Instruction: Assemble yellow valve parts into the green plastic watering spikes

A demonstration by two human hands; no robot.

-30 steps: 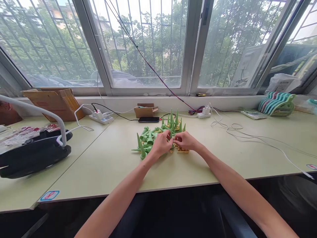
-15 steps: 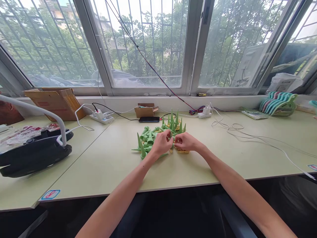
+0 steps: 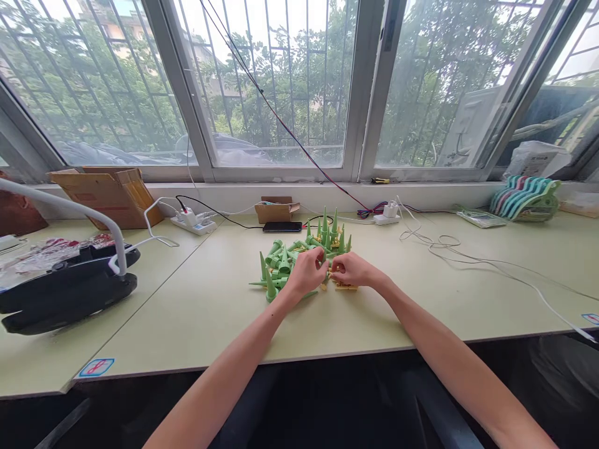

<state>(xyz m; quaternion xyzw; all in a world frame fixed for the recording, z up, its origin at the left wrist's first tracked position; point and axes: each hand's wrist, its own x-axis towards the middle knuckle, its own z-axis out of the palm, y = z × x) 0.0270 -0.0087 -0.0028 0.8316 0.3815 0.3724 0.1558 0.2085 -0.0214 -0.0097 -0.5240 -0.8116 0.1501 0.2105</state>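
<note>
The two hands are close together above the middle of the table (image 3: pixel 224 324), near its front half. The left hand (image 3: pixel 307 273) has the thumb and fingers bent to a narrow grip, and between them is one green cone (image 3: pixel 324 255), with its tip pointing up. The right hand (image 3: pixel 352 269) is just beside it, with the fingertips brought near to each other and turned towards this cone; if they hold a small piece, I cannot tell, because it is too small to see well.

The pile of green cones (image 3: pixel 284 260) lies on the table to the left of the left hand and partly behind it; some cones are lying, and a few stand upright at the left side. Behind the hands there is a group of upright green cones (image 3: pixel 334 231), with yellow bits near their bases. Small yellow pieces (image 3: pixel 345 287) lie just below the right hand. Farther back, a black phone (image 3: pixel 282 227) lies flat before a small open cardboard box (image 3: pixel 275 212)
</note>
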